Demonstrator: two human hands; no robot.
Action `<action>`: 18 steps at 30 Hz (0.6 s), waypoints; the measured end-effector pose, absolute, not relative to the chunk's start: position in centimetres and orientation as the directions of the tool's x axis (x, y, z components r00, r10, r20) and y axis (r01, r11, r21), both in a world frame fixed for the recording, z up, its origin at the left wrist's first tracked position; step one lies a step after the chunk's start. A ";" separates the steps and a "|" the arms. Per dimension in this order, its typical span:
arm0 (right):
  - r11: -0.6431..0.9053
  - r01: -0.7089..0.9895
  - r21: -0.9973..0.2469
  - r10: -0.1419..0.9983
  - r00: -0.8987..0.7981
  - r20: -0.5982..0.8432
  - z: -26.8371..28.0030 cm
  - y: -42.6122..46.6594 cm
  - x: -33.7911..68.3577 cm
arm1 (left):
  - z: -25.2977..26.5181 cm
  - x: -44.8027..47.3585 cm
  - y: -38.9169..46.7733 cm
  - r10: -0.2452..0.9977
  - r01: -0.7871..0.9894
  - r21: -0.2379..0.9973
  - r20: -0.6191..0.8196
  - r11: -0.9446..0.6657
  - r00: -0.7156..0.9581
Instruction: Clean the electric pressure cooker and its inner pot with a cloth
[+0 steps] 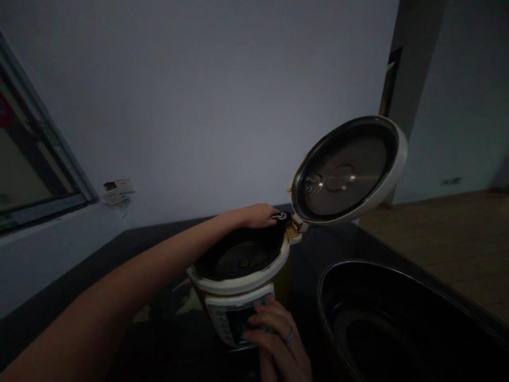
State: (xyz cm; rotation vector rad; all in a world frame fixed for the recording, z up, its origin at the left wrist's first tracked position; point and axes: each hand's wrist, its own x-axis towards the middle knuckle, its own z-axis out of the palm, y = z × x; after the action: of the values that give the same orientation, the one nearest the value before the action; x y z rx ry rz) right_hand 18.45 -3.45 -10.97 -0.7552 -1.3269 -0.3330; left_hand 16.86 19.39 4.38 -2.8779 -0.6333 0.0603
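Note:
A white rice cooker (238, 284) stands on a dark counter, its round lid (358, 164) swung up to the right on the hinge. Inside, the bare heating chamber (246, 257) shows a small round knob in its floor. My left hand (258, 215) reaches across to the far rim by the hinge, closed on a dark cloth (282, 216) with a white mark, mostly hidden. Against the front control panel (238, 315) rest the fingers of my right hand (278, 334), stretched and slightly apart, holding nothing. A ring shows on one finger.
A large black pot (324, 297) fills the lower right, close to the cooker. The wall (218, 106) rises behind the dark counter (155, 233). Wall sockets (119, 191) and a window (35, 143) are at the left; a tiled floor (421, 228) lies beyond the counter's right edge.

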 end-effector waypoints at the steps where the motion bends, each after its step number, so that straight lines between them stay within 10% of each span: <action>1: 0.722 0.622 -0.303 0.202 0.230 0.952 -10.9 -3.5 18.6 | 4.4 16.9 19.4 0.415 0.407 -0.195 -0.001 -0.892 0.910; 18: 0.738 0.616 -0.274 0.209 0.178 0.962 -10.7 -3.4 19.7 | 3.0 14.8 25.0 0.668 0.654 -0.232 0.023 -0.720 0.744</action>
State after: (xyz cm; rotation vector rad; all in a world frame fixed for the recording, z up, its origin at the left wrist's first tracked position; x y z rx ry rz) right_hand 19.72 -3.39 -10.75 -0.7380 -1.3944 -0.3286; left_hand 14.76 24.98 2.96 -2.7194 -1.0468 0.0915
